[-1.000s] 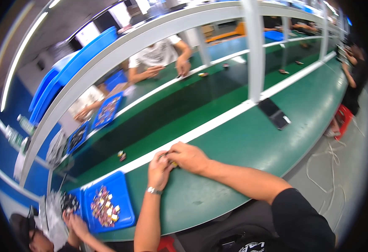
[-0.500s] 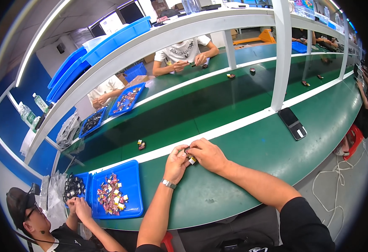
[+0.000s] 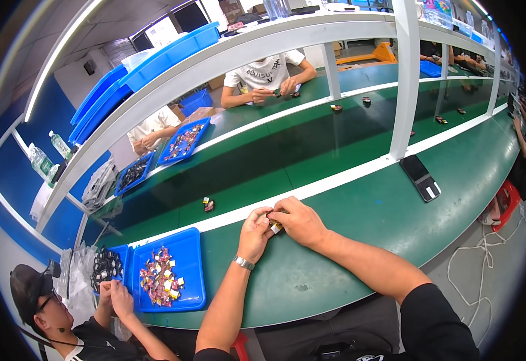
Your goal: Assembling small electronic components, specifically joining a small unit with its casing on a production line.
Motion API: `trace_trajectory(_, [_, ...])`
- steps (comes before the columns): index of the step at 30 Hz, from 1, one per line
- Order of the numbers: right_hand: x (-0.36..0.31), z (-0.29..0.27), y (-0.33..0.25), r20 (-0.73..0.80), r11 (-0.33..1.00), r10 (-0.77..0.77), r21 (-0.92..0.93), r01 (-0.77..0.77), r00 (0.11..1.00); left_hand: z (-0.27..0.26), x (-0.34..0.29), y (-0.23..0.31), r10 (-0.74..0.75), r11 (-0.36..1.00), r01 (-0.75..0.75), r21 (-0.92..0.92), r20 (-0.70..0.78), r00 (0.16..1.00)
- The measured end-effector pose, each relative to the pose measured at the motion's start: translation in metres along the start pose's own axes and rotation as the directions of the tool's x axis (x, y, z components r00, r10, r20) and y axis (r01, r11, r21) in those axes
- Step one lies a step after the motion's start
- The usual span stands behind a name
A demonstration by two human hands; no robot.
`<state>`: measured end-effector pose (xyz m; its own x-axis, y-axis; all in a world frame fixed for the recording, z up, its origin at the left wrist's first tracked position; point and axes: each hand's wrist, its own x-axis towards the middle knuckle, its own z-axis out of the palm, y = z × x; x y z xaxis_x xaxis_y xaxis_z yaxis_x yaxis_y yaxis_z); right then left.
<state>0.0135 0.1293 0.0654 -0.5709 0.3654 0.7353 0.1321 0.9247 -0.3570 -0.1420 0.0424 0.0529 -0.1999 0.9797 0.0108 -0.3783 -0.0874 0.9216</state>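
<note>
My left hand (image 3: 254, 236) and my right hand (image 3: 299, 221) meet over the green table near its white rail. Between their fingertips is a small dark reddish part with a yellow-and-white label (image 3: 276, 228). Both hands are closed on it, and the fingers cover much of the part. To the left of my left forearm stands a blue tray (image 3: 195, 271) holding a heap of similar small labelled parts (image 3: 162, 278). A smaller blue tray with black pieces (image 3: 105, 265) adjoins it.
A green belt (image 3: 263, 171) beyond the white rail carries several loose parts, one pair (image 3: 208, 204) nearby. A white post (image 3: 404, 90) rises beside a dark phone (image 3: 420, 178). A co-worker (image 3: 52, 307) sits at left; others work across the belt. Blue trays (image 3: 170, 54) rest on the shelf.
Loose parts on the belt have slid slightly to the right. My view has shifted a little; both hands stay at the part with almost the same grip.
</note>
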Motion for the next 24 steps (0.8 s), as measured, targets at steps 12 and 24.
trace_trajectory(12, [0.003, 0.008, -0.001, 0.067, 0.837, 0.348, 0.428, -0.342, 0.935, 0.000, 0.003, -0.012, 0.156, 0.951, -0.110, 0.290, -0.141, 0.978])
trace_trajectory(24, [0.003, 0.005, 0.009, 0.129, 0.785, 0.376, 0.481, -0.390, 0.918, 0.003, 0.002, 0.002, -0.005, 0.998, 0.005, 0.059, 0.001, 1.000])
